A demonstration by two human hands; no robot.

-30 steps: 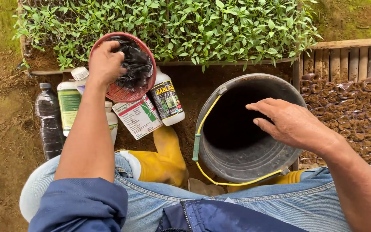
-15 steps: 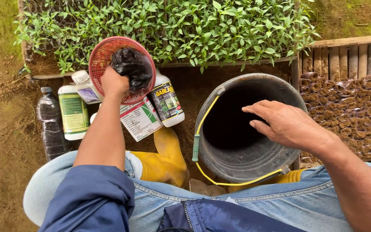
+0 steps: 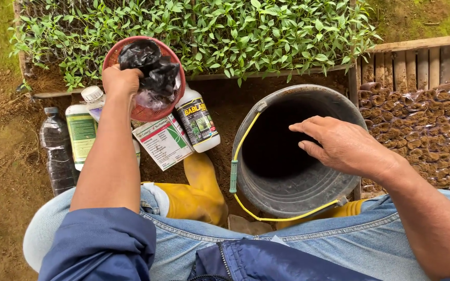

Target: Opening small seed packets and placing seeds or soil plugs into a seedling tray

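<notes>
My left hand [image 3: 120, 83] grips a crumpled black plastic bag [image 3: 149, 65] that lies in a round red mesh basket [image 3: 152, 112]. The basket sits above the bottles, at the front edge of the seedling tray. My right hand [image 3: 347, 147] hovers over the mouth of a large grey bucket [image 3: 298, 187] with a yellow wire handle; its fingers are spread and hold nothing. The bucket stands between my knees and looks dark inside.
A tray of green seedlings [image 3: 209, 36] runs across the top. White bottles [image 3: 196, 122], a flat paper packet [image 3: 163, 141] and a dark bottle [image 3: 57, 156] lie on the soil at left. A wooden crate with small soil pots [image 3: 417, 130] stands at right. My yellow boot [image 3: 196, 195] is below.
My left hand has pulled the black bag upward and spread it in the red basket. My right hand has stayed over the bucket, shifting very slightly.
</notes>
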